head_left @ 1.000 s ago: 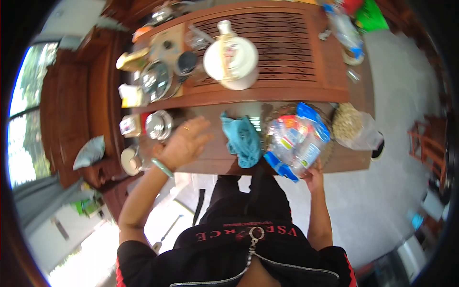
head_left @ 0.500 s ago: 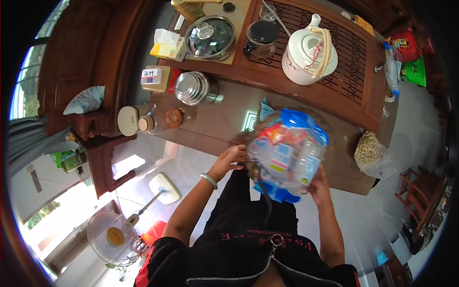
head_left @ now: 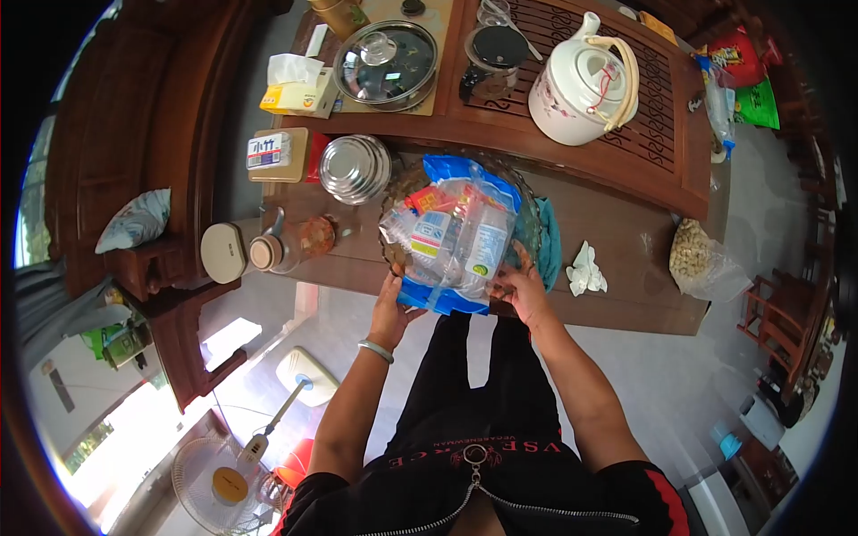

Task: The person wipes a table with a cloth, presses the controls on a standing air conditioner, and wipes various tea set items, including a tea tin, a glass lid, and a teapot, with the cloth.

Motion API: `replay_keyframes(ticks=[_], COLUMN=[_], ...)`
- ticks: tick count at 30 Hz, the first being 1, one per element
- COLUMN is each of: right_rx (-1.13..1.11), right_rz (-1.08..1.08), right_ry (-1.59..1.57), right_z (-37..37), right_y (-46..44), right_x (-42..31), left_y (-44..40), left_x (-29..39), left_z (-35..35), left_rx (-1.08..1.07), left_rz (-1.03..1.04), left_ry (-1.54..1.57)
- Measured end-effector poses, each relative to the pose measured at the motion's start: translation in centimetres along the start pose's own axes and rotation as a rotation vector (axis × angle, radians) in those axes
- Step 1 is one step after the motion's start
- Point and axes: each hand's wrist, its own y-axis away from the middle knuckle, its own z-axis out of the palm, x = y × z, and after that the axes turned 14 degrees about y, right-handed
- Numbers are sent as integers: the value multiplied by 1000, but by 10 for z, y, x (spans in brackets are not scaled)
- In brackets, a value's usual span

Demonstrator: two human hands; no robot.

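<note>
A see-through glass bowl (head_left: 533, 202) with a wavy rim is heaped with snack packets (head_left: 469, 228) in blue, red and clear plastic. My left hand (head_left: 391, 311) is closed on the bowl's near left edge. On the near right side, my right hand (head_left: 527, 290) grips the rim, fingers partly hidden by bowl and packets. Beside the bowl a teal cloth (head_left: 549, 246) lies on the table, and a crumpled white tissue (head_left: 586, 270) is a little farther right. Whether the bowl's underside touches the table is hidden.
A white teapot (head_left: 583, 89) stands on the slatted tea tray (head_left: 670, 147). Left of the bowl are a stack of steel bowls (head_left: 355, 170), a glass jug (head_left: 286, 253) and a tissue box (head_left: 299, 89). A bag of nuts (head_left: 695, 255) sits near the table's right end.
The bowl of packets has moved left and farther over the table, with both hands on it. The crumpled tissue and more of the teal cloth have come into sight.
</note>
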Motion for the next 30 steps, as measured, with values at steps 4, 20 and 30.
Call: replay_keyframes(ticks=[4,20,30], right_rx=[-91,1208,304], right_rz=[-57,-367,-292], right_ry=[10,1270,-291], right_z=[-10,-126,-149], right_y=[-14,18,18], right_x=[0,20,-16], left_y=[-21,25,42], left_x=[0,-41,-60], left_z=[-11,-52,-35], left_rx=[-16,205,-83], left_rz=[-25,-228,-286], left_ry=[6,-288,-718])
